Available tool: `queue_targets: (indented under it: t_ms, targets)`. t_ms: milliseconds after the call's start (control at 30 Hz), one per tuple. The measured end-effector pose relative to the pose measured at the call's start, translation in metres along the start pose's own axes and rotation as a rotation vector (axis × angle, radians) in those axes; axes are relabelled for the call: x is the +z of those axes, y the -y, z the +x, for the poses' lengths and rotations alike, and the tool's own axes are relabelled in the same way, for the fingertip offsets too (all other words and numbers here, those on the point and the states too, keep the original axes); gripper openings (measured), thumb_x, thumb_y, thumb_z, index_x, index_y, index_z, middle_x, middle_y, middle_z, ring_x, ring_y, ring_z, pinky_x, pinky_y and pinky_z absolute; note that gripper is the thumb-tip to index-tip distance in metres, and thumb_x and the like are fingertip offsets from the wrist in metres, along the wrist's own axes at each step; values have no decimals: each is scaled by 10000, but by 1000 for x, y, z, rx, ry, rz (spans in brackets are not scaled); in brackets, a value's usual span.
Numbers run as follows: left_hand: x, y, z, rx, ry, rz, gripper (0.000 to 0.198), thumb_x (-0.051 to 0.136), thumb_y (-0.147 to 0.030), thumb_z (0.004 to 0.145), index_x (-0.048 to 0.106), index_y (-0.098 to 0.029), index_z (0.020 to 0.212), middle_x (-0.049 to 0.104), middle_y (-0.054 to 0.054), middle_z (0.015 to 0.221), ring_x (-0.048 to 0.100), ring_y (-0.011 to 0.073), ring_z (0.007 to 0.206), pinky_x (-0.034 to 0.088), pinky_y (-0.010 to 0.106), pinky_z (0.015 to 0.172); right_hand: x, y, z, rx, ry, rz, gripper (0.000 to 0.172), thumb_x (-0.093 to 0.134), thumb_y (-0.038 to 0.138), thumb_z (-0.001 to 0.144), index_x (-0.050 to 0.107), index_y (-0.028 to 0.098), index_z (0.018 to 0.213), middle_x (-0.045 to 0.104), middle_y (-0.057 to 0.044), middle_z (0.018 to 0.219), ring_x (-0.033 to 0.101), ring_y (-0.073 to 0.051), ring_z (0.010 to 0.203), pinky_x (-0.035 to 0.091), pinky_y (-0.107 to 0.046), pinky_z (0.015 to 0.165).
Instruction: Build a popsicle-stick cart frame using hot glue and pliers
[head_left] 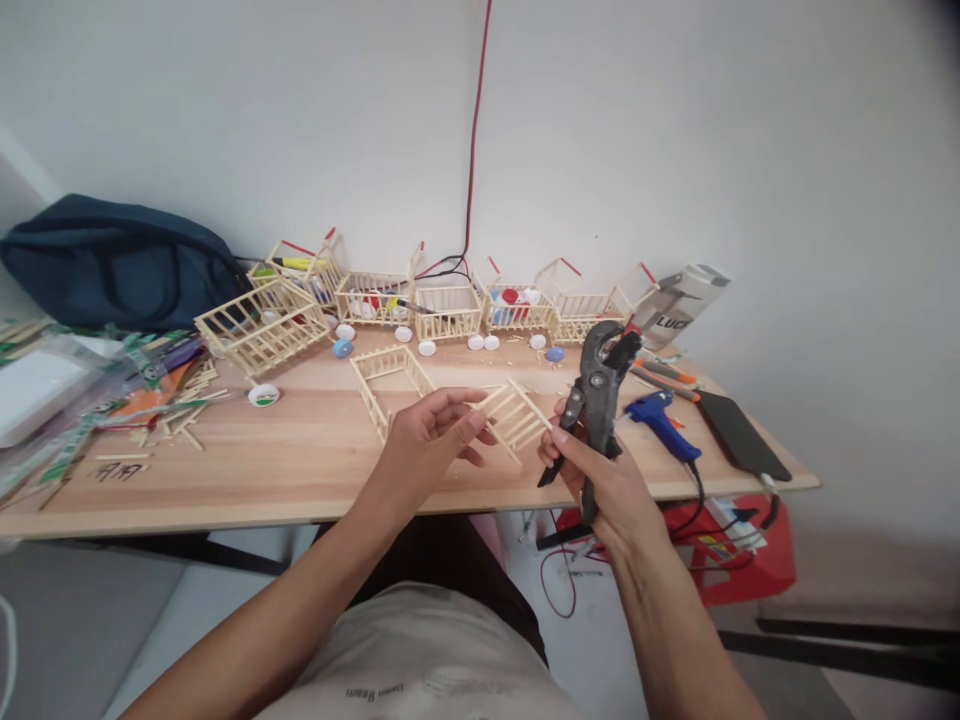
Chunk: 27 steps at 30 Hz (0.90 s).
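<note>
A small flat panel of pale wooden sticks (517,415), built like a slatted grille, is held tilted above the table between my hands. My left hand (439,425) holds the panel's left corner between thumb and fingers. My right hand (600,470) is wrapped around the handles of a black hand cutter (598,385), its hooked jaws pointing up. The right thumb and a fingertip also touch the panel's right corner. Just behind my left hand, an open rectangular stick frame (394,375) lies on the table, partly covered by that hand.
Several miniature stick shopping carts (259,325) line the wall. A blue glue gun (664,422), orange-handled pliers (666,375) and a black phone-like slab (742,435) lie to the right. Loose sticks (195,405) and plastic packaging (90,400) cover the left, before a dark blue bag (124,262).
</note>
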<state>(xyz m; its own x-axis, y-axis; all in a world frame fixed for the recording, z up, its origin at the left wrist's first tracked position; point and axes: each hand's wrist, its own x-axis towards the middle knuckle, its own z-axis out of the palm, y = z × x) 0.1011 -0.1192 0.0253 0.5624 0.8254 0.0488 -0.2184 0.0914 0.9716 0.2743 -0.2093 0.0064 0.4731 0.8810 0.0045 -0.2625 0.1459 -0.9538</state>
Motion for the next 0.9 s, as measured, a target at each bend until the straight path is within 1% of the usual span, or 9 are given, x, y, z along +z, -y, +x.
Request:
queue_targets:
  t_ms: [100, 200, 267, 300, 333, 400, 500, 700, 900]
  targets:
    - [-1, -5, 3, 8, 12, 93, 372, 707, -395, 741, 662, -130, 999, 667, 45, 796, 615, 140, 686, 533, 222, 536, -3, 6, -3, 33, 50, -87, 300, 780, 316, 704, 620, 209, 934, 561, 24, 734, 498, -128, 652, 406, -282, 628]
    - [0, -6, 6, -21, 171, 177, 281, 705, -387, 744, 689, -125, 843, 646, 30, 709, 567, 107, 584, 476, 187, 471, -4, 10, -4, 82, 76, -154, 335, 794, 322, 687, 624, 200, 948, 569, 21, 750, 504, -126, 664, 405, -277, 643]
    - [1, -4, 6, -56, 243, 173, 263, 694, -384, 757, 682, -121, 754, 626, 22, 659, 557, 99, 551, 464, 180, 455, -3, 10, -4, 97, 84, -122, 335, 792, 332, 690, 624, 201, 949, 571, 21, 753, 511, -126, 676, 408, -276, 658]
    - [2, -3, 5, -67, 234, 148, 263, 690, -383, 762, 679, -121, 741, 628, 23, 662, 568, 100, 555, 471, 180, 459, -2, 10, -4, 96, 88, -80, 329, 784, 342, 700, 623, 202, 950, 574, 18, 760, 514, -127, 685, 413, -278, 671]
    - [3, -2, 5, -74, 194, 111, 257, 693, -377, 763, 680, -121, 753, 637, 25, 679, 587, 105, 572, 485, 181, 471, -1, 9, -3, 89, 93, -33, 323, 775, 352, 710, 622, 203, 952, 579, 13, 771, 518, -129, 694, 418, -282, 683]
    - [4, 0, 4, -75, 85, 34, 246, 709, -361, 757, 681, -121, 800, 659, 33, 733, 628, 122, 636, 522, 191, 510, -1, 8, -2, 78, 102, 33, 318, 763, 365, 722, 618, 207, 957, 590, 2, 795, 523, -131, 704, 426, -288, 699]
    - [4, 3, 3, -81, -12, -30, 258, 737, -343, 736, 676, -114, 837, 676, 44, 772, 656, 144, 689, 557, 215, 543, -1, 6, -3, 78, 99, 8, 324, 768, 371, 715, 627, 211, 959, 608, -8, 821, 531, -135, 715, 433, -289, 703]
    - [5, 4, 4, -74, -26, -54, 291, 752, -359, 722, 678, -107, 845, 692, 59, 800, 691, 188, 740, 580, 243, 557, 2, 3, -8, 40, 122, -100, 342, 749, 384, 740, 624, 218, 1012, 616, -8, 832, 546, -148, 730, 436, -300, 724]
    - [9, 4, 3, -108, -39, -36, 297, 772, -349, 688, 669, -105, 823, 704, 62, 779, 700, 198, 715, 587, 257, 549, 3, 2, -6, -1, 33, -185, 377, 767, 391, 710, 619, 224, 1013, 612, -3, 880, 533, -143, 746, 435, -287, 708]
